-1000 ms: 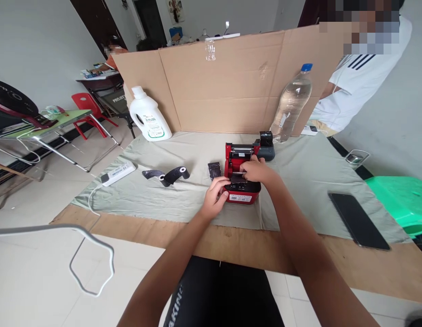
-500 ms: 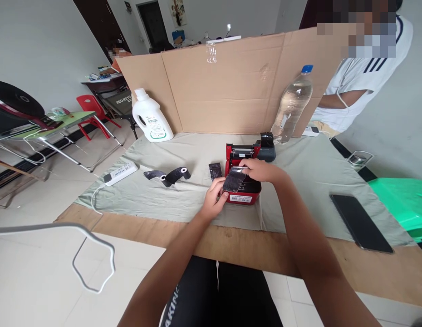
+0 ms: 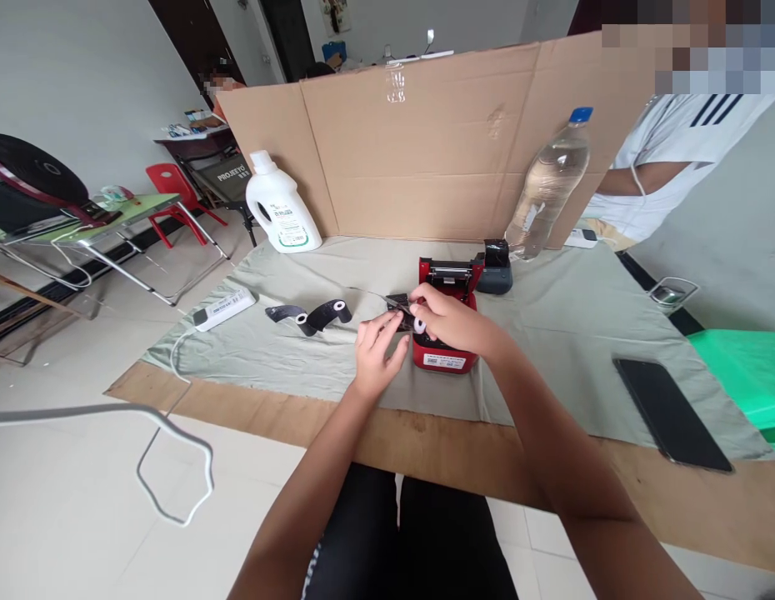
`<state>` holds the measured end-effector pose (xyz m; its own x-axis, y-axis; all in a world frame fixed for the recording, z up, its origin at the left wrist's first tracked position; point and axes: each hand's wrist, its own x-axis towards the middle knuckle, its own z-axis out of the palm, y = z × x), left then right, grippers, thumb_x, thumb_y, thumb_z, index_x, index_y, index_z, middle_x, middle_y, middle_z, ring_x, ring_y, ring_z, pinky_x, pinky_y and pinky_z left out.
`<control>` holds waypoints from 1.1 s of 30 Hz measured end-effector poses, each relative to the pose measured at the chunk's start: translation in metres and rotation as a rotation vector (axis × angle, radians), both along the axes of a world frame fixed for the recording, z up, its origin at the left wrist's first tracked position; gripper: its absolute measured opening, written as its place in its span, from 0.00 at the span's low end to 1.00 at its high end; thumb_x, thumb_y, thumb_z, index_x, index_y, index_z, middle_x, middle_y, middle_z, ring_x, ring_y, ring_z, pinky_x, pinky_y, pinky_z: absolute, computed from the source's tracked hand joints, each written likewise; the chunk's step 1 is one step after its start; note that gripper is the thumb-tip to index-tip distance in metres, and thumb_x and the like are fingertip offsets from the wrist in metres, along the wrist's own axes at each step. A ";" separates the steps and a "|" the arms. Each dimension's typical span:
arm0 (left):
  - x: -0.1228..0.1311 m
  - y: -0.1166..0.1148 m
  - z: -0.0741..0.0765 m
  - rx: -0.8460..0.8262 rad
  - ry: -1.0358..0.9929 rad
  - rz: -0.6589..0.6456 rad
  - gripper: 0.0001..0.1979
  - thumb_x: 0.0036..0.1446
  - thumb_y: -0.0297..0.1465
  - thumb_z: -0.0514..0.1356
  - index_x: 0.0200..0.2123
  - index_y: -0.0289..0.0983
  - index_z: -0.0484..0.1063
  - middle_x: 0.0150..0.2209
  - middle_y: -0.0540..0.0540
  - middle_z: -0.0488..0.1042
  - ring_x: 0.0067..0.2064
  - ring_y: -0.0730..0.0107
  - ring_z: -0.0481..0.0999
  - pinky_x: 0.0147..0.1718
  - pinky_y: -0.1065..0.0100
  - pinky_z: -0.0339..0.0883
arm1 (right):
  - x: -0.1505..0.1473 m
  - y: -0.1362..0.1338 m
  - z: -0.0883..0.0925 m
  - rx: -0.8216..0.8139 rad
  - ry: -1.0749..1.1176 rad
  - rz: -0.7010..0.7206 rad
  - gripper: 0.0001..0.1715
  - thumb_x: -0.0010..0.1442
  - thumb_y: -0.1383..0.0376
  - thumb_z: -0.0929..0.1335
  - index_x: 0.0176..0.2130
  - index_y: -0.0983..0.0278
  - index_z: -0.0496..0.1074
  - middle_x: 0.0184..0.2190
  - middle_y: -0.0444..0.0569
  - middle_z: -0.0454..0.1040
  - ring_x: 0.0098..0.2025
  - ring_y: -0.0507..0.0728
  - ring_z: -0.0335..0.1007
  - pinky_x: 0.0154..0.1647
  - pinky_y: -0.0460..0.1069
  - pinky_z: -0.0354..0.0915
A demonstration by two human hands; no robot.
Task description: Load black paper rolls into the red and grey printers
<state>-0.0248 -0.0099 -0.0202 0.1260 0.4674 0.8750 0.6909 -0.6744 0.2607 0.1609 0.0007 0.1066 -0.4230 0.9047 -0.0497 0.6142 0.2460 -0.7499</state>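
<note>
In front of me sits a small red-and-black label printer (image 3: 446, 358) with its lid raised. My right hand (image 3: 453, 321) pinches a roll of black ribbon (image 3: 418, 325) with a white core, just over the printer's left side. My left hand (image 3: 376, 354) is beside it, fingers stretched and thumb apart, the fingertips touching or close to the dark ribbon. A flat black piece (image 3: 397, 300) lies behind the fingers, partly hidden. Left of my hands, a black ribbon on two rolls (image 3: 325, 315) lies partly unwound on the cloth.
A cardboard screen (image 3: 418, 150) stands at the back, with a white jug (image 3: 284, 204) and a water bottle (image 3: 550, 187) before it. Behind the printer is a dark grey device (image 3: 497, 275). A power strip (image 3: 225, 308) lies left, a phone (image 3: 672, 412) right. A person in white (image 3: 675, 158) stands beyond.
The black ribbon, earlier held flat over the printer between both hands, is now at its left side with the roll's white core showing. My right hand moved left; the left hand's fingers spread.
</note>
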 end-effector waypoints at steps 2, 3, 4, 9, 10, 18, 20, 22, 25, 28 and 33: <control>-0.004 0.000 0.000 -0.007 -0.020 0.040 0.19 0.67 0.34 0.60 0.59 0.39 0.71 0.52 0.38 0.79 0.51 0.58 0.78 0.51 0.57 0.67 | -0.011 -0.002 -0.008 0.028 0.018 0.047 0.11 0.72 0.56 0.59 0.43 0.58 0.64 0.30 0.41 0.73 0.31 0.54 0.68 0.31 0.48 0.60; -0.006 0.000 0.000 -0.016 -0.034 0.049 0.18 0.67 0.34 0.60 0.58 0.39 0.72 0.51 0.38 0.79 0.51 0.58 0.78 0.51 0.57 0.67 | -0.016 -0.004 -0.011 0.044 0.027 0.067 0.11 0.72 0.56 0.59 0.41 0.58 0.63 0.30 0.42 0.73 0.30 0.54 0.68 0.31 0.48 0.59; -0.008 0.000 0.001 -0.029 -0.052 0.051 0.16 0.67 0.34 0.61 0.57 0.39 0.72 0.50 0.39 0.80 0.51 0.58 0.77 0.52 0.57 0.66 | -0.021 -0.005 -0.013 0.063 0.041 0.077 0.11 0.72 0.57 0.58 0.39 0.58 0.63 0.31 0.42 0.73 0.30 0.54 0.67 0.31 0.48 0.59; -0.015 0.000 0.004 -0.182 -0.314 0.037 0.13 0.59 0.38 0.69 0.44 0.40 0.74 0.42 0.45 0.79 0.46 0.61 0.77 0.49 0.61 0.67 | -0.035 -0.009 -0.016 0.346 0.113 -0.080 0.12 0.71 0.64 0.59 0.44 0.62 0.70 0.36 0.49 0.77 0.37 0.58 0.71 0.39 0.52 0.64; -0.016 0.000 0.004 -0.233 -0.391 0.013 0.14 0.57 0.40 0.70 0.42 0.40 0.74 0.40 0.46 0.78 0.43 0.63 0.76 0.46 0.63 0.67 | -0.036 -0.009 -0.015 0.459 0.118 -0.099 0.14 0.70 0.66 0.59 0.48 0.63 0.70 0.42 0.53 0.78 0.42 0.60 0.72 0.44 0.54 0.65; -0.021 0.007 0.012 -0.463 -0.801 -0.203 0.22 0.55 0.50 0.68 0.31 0.38 0.67 0.27 0.53 0.64 0.29 0.74 0.64 0.30 0.70 0.62 | -0.034 -0.003 -0.024 0.687 0.019 0.104 0.25 0.68 0.71 0.60 0.62 0.62 0.69 0.54 0.56 0.78 0.58 0.65 0.65 0.57 0.61 0.59; -0.023 0.009 0.013 -0.467 -0.843 -0.195 0.23 0.55 0.52 0.67 0.31 0.39 0.67 0.28 0.53 0.64 0.29 0.73 0.64 0.29 0.70 0.63 | -0.036 -0.002 -0.028 0.636 -0.012 0.082 0.20 0.67 0.71 0.63 0.56 0.63 0.73 0.46 0.55 0.81 0.52 0.64 0.70 0.55 0.59 0.58; -0.025 0.011 0.013 -0.460 -0.874 -0.172 0.24 0.55 0.54 0.67 0.33 0.39 0.68 0.29 0.52 0.65 0.30 0.73 0.64 0.30 0.70 0.64 | -0.039 -0.001 -0.029 0.595 -0.029 0.047 0.15 0.66 0.71 0.65 0.50 0.63 0.75 0.38 0.51 0.82 0.42 0.60 0.73 0.53 0.57 0.58; -0.025 0.014 0.010 -0.521 -0.957 -0.232 0.23 0.57 0.54 0.64 0.40 0.40 0.72 0.33 0.50 0.67 0.32 0.72 0.65 0.30 0.70 0.65 | -0.042 -0.002 -0.028 0.538 0.048 0.052 0.14 0.65 0.73 0.65 0.49 0.63 0.73 0.31 0.45 0.80 0.32 0.54 0.70 0.45 0.51 0.60; -0.026 0.016 0.006 -0.572 -1.016 -0.344 0.19 0.59 0.50 0.62 0.42 0.41 0.73 0.35 0.49 0.69 0.34 0.71 0.69 0.33 0.70 0.67 | -0.046 -0.007 -0.028 0.525 0.129 0.069 0.17 0.65 0.73 0.64 0.52 0.63 0.70 0.31 0.43 0.78 0.29 0.53 0.69 0.38 0.48 0.59; -0.027 0.017 0.002 -0.551 -0.889 -0.351 0.16 0.57 0.45 0.66 0.41 0.41 0.71 0.39 0.48 0.76 0.43 0.65 0.76 0.46 0.64 0.72 | -0.065 -0.025 -0.040 0.595 0.129 0.042 0.18 0.64 0.73 0.63 0.53 0.62 0.69 0.34 0.46 0.78 0.31 0.55 0.70 0.33 0.48 0.58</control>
<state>-0.0516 0.0066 -0.0183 -0.2430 0.8826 0.4024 -0.0991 -0.4353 0.8948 0.0954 -0.0239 0.0664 -0.4281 0.7439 0.5132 0.5080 0.6677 -0.5442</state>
